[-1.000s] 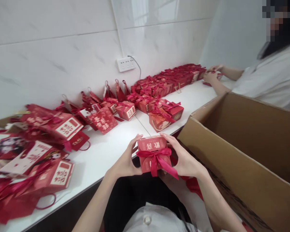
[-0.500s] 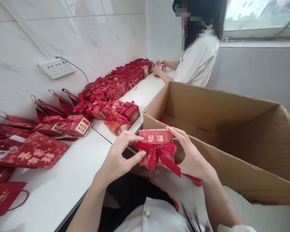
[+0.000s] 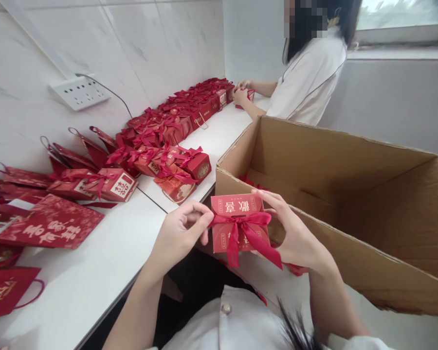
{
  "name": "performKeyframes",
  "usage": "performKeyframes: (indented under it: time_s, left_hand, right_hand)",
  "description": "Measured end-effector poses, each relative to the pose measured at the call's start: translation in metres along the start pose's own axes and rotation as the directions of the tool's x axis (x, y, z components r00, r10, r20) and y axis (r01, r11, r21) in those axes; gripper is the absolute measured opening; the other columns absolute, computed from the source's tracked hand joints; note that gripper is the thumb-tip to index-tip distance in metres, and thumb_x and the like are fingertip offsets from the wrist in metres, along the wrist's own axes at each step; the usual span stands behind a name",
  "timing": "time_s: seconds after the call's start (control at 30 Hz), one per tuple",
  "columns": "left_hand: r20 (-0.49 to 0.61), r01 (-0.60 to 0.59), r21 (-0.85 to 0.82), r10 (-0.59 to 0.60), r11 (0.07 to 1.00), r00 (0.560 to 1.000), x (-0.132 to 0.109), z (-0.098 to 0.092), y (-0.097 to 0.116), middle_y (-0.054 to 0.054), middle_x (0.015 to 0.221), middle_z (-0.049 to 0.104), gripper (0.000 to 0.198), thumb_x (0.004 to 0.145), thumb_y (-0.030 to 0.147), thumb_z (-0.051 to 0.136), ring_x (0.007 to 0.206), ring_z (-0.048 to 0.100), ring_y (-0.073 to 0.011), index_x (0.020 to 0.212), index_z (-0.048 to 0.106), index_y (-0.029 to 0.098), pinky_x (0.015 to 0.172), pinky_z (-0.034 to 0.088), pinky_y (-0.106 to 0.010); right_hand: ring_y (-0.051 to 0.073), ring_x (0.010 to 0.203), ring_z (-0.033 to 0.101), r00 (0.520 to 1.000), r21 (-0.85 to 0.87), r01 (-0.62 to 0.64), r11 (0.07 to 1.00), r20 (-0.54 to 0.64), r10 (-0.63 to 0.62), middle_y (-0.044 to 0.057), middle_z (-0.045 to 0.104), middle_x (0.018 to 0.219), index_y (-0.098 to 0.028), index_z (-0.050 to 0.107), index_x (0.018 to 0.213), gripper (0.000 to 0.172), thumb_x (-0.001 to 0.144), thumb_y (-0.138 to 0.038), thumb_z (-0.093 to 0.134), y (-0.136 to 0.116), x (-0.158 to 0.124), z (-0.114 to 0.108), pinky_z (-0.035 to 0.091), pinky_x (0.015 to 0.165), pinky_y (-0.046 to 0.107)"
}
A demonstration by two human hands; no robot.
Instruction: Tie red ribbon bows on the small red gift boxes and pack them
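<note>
Head view, box in hand: small red cardboard gift box [image 3: 222, 239] with pale printed characters, raised over the person's lap at the near edge of the table, left of the carton's near wall.
Ribbon: glossy crimson fabric bow [image 3: 241, 221] across the box top, loops to left and right, two tails hanging toward the near side.
Left hand: thumb and forefinger of the left hand [image 3: 182, 231] pinch the bow's left loop; other fingers curled.
Right hand: the right hand [image 3: 299, 240] is spread around the box's right side, fingertips at its far right corner; thumb's contact partly hidden.
Carton: large open brown cardboard carton [image 3: 350, 243] to the right; some red material at its far left inside.
Table: long white smooth-topped table [image 3: 124, 257] running from near left to far centre.
Wall row: many red ribbon-tied boxes [image 3: 190, 104] packed close along the tiled wall.
Left side: flat red printed paper bag [image 3: 54, 226] with white characters; nearer, dark red paper bag [image 3: 10, 291] with cord handle.
Co-worker: person in a white shirt [image 3: 306, 78], far end, both hands on a small red box [image 3: 250, 98].
Wall fitting: white rectangular socket panel [image 3: 80, 92], dark cable plugged in.
</note>
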State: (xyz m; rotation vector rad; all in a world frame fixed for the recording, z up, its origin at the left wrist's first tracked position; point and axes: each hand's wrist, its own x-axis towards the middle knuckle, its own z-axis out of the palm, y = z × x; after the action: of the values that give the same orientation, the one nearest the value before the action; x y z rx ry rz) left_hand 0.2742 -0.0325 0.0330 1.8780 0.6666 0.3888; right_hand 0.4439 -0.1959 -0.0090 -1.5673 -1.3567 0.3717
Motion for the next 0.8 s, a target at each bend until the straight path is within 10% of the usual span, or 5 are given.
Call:
performKeyframes:
  time_s: [0.2, 0.33, 0.5, 0.8]
  left_hand:
    - [-0.079, 0.004, -0.026, -0.007, 1.000, 0.997, 0.020, -0.006, -0.015, 0.006, 0.042, 0.053, 0.015, 0.081, 0.031, 0.052, 0.040, 0.051, -0.0105, 0.086, 0.056, 0.017, 0.048, 0.041, -0.022]
    - [-0.232, -0.208, 0.165, 0.243, 0.964, 0.942, 0.064, 0.018, -0.020, -0.001, 0.071, 0.066, 0.017, 0.083, 0.030, 0.049, 0.073, 0.064, -0.0161, 0.091, 0.057, 0.018, 0.070, 0.049, -0.029]
    - [0.047, -0.480, 0.493, 0.529, 0.726, 0.848, 0.115, 0.068, -0.035, -0.009, 0.121, 0.060, 0.023, 0.085, 0.031, 0.048, 0.124, 0.044, -0.0270, 0.103, 0.059, 0.022, 0.107, 0.021, -0.050]
    - [0.172, -0.465, 0.542, 0.449, 0.700, 0.877, 0.131, 0.079, -0.068, -0.008, 0.102, 0.061, 0.021, 0.080, 0.037, 0.060, 0.121, 0.042, -0.0322, 0.093, 0.053, 0.022, 0.103, 0.015, -0.055]
  right_hand:
    - [0.031, 0.130, 0.040, 0.999, -0.010, -0.052, 0.999, 0.007, 0.052, 0.009, 0.035, 0.143, -0.032, 0.027, 0.142, 0.091, 0.066, -0.031, 0.077, -0.002, -0.002, -0.006, 0.046, 0.100, 0.046]
    - [0.031, 0.126, 0.045, 0.995, -0.060, -0.079, 0.995, -0.064, 0.075, 0.010, 0.039, 0.142, -0.034, 0.027, 0.141, 0.094, 0.063, -0.029, 0.080, -0.009, -0.020, -0.036, 0.050, 0.097, 0.042]
    - [0.026, 0.100, 0.065, 0.902, -0.083, -0.229, 0.970, -0.392, 0.179, 0.012, 0.047, 0.135, -0.037, 0.027, 0.143, 0.097, 0.063, -0.032, 0.080, -0.005, -0.032, -0.104, 0.061, 0.072, 0.033]
    - [0.037, 0.123, 0.046, 0.841, 0.044, -0.417, 0.908, -0.359, 0.404, 0.016, 0.033, 0.142, -0.028, 0.034, 0.130, 0.097, 0.047, -0.032, 0.084, 0.121, 0.016, -0.150, 0.058, 0.075, 0.045]
